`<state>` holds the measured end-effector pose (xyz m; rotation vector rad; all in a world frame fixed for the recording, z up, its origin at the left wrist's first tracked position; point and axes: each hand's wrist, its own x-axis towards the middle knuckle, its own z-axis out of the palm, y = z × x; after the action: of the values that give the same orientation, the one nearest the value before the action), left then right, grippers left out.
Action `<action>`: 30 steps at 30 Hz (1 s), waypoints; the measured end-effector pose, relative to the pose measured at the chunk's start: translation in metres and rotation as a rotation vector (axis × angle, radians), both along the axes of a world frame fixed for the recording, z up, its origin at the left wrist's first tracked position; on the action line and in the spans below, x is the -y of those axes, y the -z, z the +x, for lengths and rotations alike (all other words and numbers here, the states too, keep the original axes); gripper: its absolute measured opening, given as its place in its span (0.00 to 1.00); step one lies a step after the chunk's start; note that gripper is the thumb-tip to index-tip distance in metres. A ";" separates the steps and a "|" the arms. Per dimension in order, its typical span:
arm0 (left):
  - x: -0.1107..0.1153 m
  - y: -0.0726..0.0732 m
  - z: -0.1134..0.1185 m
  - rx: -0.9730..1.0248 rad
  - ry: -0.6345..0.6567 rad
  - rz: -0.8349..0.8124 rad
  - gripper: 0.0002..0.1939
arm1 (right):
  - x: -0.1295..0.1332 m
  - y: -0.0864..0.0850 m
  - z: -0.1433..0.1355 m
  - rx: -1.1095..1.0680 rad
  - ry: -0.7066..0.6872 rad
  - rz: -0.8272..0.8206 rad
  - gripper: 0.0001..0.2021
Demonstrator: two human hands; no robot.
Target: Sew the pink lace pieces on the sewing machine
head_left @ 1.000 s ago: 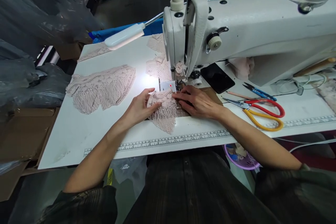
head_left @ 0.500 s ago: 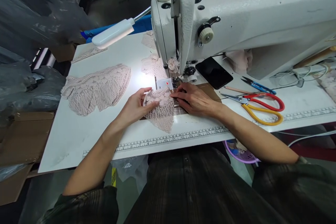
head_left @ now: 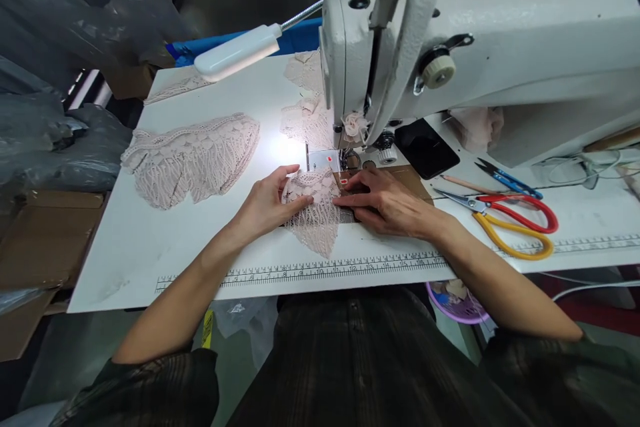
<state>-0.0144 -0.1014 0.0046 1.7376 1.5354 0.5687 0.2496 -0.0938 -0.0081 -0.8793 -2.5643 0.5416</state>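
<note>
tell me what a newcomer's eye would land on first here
Most likely the big white sewing machine filling the upper right, with a white lamp on its left. Then the pale lace piece near the middle, between the left hand and the right hand, both touching it. The red-and-yellow scissors also stand out, farther right.

R hand [head_left: 387, 205] shifted down lace pc [head_left: 316, 217]; 2nd red mark [head_left: 343, 181] visible.
</note>
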 end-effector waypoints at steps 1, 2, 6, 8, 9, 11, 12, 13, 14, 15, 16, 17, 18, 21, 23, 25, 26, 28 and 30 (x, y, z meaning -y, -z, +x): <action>0.000 -0.001 0.000 -0.006 -0.002 0.002 0.37 | 0.000 0.000 0.000 0.014 -0.001 0.008 0.18; 0.000 -0.001 0.001 -0.009 -0.006 0.001 0.37 | 0.001 0.000 0.000 0.023 0.001 0.013 0.18; 0.000 -0.005 0.002 -0.018 0.001 -0.012 0.37 | 0.001 0.004 -0.001 0.041 0.013 0.002 0.18; 0.000 -0.006 0.001 -0.031 0.011 -0.014 0.37 | 0.001 0.004 0.000 0.047 0.017 -0.006 0.19; 0.000 -0.007 0.000 -0.041 0.015 -0.014 0.36 | 0.001 0.004 0.000 0.045 0.017 -0.008 0.19; 0.001 -0.008 0.000 -0.069 0.016 -0.002 0.36 | 0.001 0.004 0.000 0.038 0.010 -0.010 0.18; 0.001 -0.008 -0.001 -0.083 0.014 0.007 0.36 | 0.001 0.003 0.000 0.035 0.006 -0.010 0.18; 0.001 -0.008 -0.001 -0.101 0.009 0.020 0.35 | 0.001 0.003 0.000 0.034 0.004 -0.010 0.18; 0.001 -0.008 -0.001 -0.119 0.005 0.029 0.35 | 0.002 0.002 0.000 0.034 0.004 -0.011 0.18; 0.001 -0.008 -0.001 -0.134 -0.001 0.037 0.35 | 0.002 0.002 0.000 0.034 0.003 -0.012 0.17; 0.001 -0.008 -0.001 -0.143 -0.007 0.041 0.34 | 0.002 0.002 0.000 0.034 0.004 -0.014 0.17; 0.001 -0.008 -0.001 -0.150 -0.012 0.044 0.34 | 0.002 0.002 -0.001 0.032 0.006 -0.017 0.17; 0.001 -0.008 -0.002 -0.155 -0.011 0.045 0.34 | 0.002 0.002 -0.001 0.032 0.008 -0.020 0.17; 0.003 -0.010 -0.003 -0.210 0.017 0.103 0.31 | 0.003 0.002 -0.001 0.035 0.021 -0.020 0.17; 0.002 -0.014 -0.003 -0.326 0.012 0.254 0.25 | 0.003 0.002 -0.002 0.041 0.027 -0.015 0.17; 0.000 -0.017 0.000 -0.452 0.047 0.433 0.19 | 0.003 0.001 -0.002 0.053 0.026 -0.018 0.18; -0.003 -0.018 0.004 -0.493 0.115 0.499 0.16 | 0.003 0.001 -0.002 0.060 0.025 -0.022 0.18; -0.010 -0.017 0.011 -0.501 0.345 0.550 0.14 | 0.004 0.000 -0.003 0.071 0.027 -0.026 0.18; -0.019 -0.013 0.019 -0.480 0.594 0.548 0.14 | 0.004 -0.001 -0.003 0.078 0.033 -0.016 0.18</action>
<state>0.0046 -0.0822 0.0173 2.7688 1.0983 0.2808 0.2470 -0.0977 -0.0075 -0.9649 -2.6129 0.5290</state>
